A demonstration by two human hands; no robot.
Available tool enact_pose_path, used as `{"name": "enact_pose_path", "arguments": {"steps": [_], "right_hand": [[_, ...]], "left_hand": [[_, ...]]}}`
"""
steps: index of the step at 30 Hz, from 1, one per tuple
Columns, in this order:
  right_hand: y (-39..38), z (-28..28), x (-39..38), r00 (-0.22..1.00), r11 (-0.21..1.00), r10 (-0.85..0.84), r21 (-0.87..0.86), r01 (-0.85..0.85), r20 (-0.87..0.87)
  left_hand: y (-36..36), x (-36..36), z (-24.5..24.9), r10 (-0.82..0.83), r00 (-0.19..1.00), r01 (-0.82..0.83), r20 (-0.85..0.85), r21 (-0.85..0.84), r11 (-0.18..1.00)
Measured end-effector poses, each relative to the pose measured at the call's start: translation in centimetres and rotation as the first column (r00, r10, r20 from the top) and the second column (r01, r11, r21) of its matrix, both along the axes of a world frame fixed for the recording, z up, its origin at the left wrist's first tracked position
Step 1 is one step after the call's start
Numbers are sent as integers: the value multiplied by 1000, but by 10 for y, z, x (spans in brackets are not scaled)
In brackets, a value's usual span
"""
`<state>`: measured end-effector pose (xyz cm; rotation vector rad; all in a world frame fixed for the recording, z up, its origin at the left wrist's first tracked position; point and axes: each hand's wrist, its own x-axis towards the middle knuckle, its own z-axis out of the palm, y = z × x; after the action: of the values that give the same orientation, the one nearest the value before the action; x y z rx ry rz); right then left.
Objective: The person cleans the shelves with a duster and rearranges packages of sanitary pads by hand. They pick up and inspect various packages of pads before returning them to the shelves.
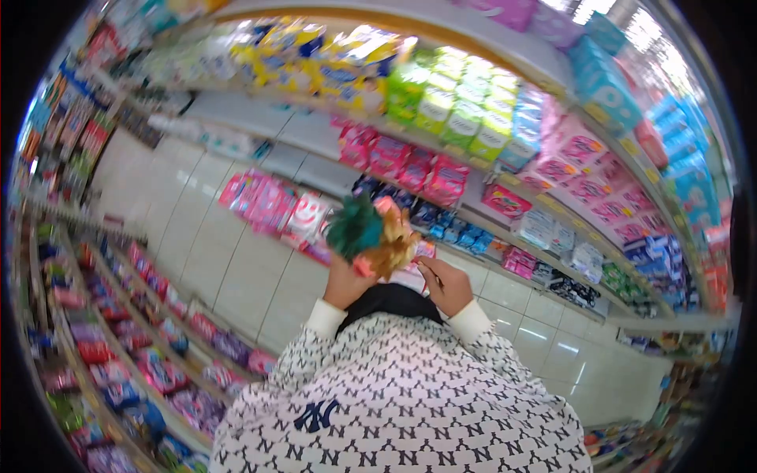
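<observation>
A fluffy bundle in green, golden brown and pink, which looks like a feather duster (398, 244), is held up in front of my body. My left hand (345, 284) is closed at its lower left side, with the fingertips partly hidden by the tufts. Close to its right side, my right hand (447, 284) is closed in a pinch. Something thin and dark shows at those fingers, too small and blurred to name. Below and beyond the hands, pink packs (264, 205) lie in a row low down near the floor.
A curved-looking shelf unit ahead holds yellow packs (315, 67), green packs (453, 102) and pink packs (414, 165). Blue packs (603, 79) stand on top at the right. Another shelf (158, 331) with colourful packs runs along the left. Shiny floor tiles (213, 268) lie between.
</observation>
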<state>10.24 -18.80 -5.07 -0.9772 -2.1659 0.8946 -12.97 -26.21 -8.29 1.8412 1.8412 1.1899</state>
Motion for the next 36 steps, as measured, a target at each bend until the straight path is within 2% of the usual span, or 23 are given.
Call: {"name": "enact_pose_path", "arguments": {"steps": [2, 3, 4, 5, 6, 8, 10, 11, 12, 13, 15, 16, 17, 18, 20, 21, 24, 25, 28, 29, 31, 34, 36], "right_hand": [[29, -37, 13, 970, 895, -244, -379, 234, 21], [45, -82, 21, 955, 883, -286, -409, 233, -73], [48, -79, 19, 941, 844, -300, -504, 185, -157], [45, -53, 13, 933, 720, -321, -682, 129, -162], [38, -27, 9, 926, 558, -337, -828, 51, -170], [28, -36, 4, 934, 393, -318, -919, -28, -164], [31, -34, 6, 927, 304, -343, -952, -45, -153], [33, -38, 9, 906, 295, -386, -954, -57, -174], [34, -36, 12, 883, 285, -427, -956, -72, -194], [32, -32, 14, 847, 276, -486, -958, -83, -214], [28, -23, 18, 826, 338, -507, -938, -72, -246], [29, -21, 23, 816, 366, -516, -928, -64, -260], [32, -22, 33, 848, 410, -466, -911, -48, -254], [37, -36, 42, 850, 530, -455, -848, 17, -267], [51, -73, 59, 859, 730, -432, -666, 152, -276], [51, -38, 75, 864, 740, -460, -627, 243, -207], [49, 6, 111, 916, 872, -393, -351, 342, -83], [46, 21, 123, 950, 917, -294, -310, 250, -104], [65, -16, 164, 956, 919, -284, -261, 294, 78], [81, -38, 181, 905, 896, -423, -124, 426, 52], [104, -18, 225, 840, 834, -541, -109, 541, 38], [121, 13, 258, 794, 772, -568, -475, 423, -216], [118, 48, 255, 747, 887, -451, -336, 316, -488]], "left_hand": [[7, 22, 2, 42, 882, -83, 469, 66, 994], [7, 26, -5, 11, 906, -54, 423, 89, 995], [7, 23, -13, -13, 928, -31, 372, 112, 993], [4, 23, 5, -2, 992, -11, 125, 99, 995], [5, 24, 18, -103, 995, 102, 9, 74, 992], [9, 23, 1, -296, 952, 293, -82, -50, 955], [20, 33, 13, -371, 925, 364, -83, -88, 927], [23, 39, 28, -408, 912, 411, 51, -146, 900], [27, 45, 29, -425, 902, 432, 76, -142, 891], [30, 52, 28, -392, 895, 420, 213, -106, 901], [43, 70, 24, -275, 845, 324, 459, -29, 946], [48, 80, 25, -114, 847, 161, 519, -45, 986], [55, 79, 28, -117, 879, 165, 463, -66, 984], [62, 80, 36, -120, 906, 169, 405, -88, 982], [75, 86, 37, -85, 897, 161, 434, -141, 977], [83, 89, 38, -65, 893, 154, 446, -168, 974], [112, 99, 34, -139, 979, 154, 150, -96, 983], [120, 108, 38, -106, 994, 107, 33, -59, 992], [150, 138, 64, -223, 967, 241, -126, 154, 958], [158, 140, 59, -234, 945, 275, -230, 164, 947], [167, 172, 81, -247, 966, 235, 73, 140, 962], [185, 203, 99, -246, 843, 228, 478, 96, 969], [202, 227, 129, -213, 697, 256, 684, 40, 966]]}}
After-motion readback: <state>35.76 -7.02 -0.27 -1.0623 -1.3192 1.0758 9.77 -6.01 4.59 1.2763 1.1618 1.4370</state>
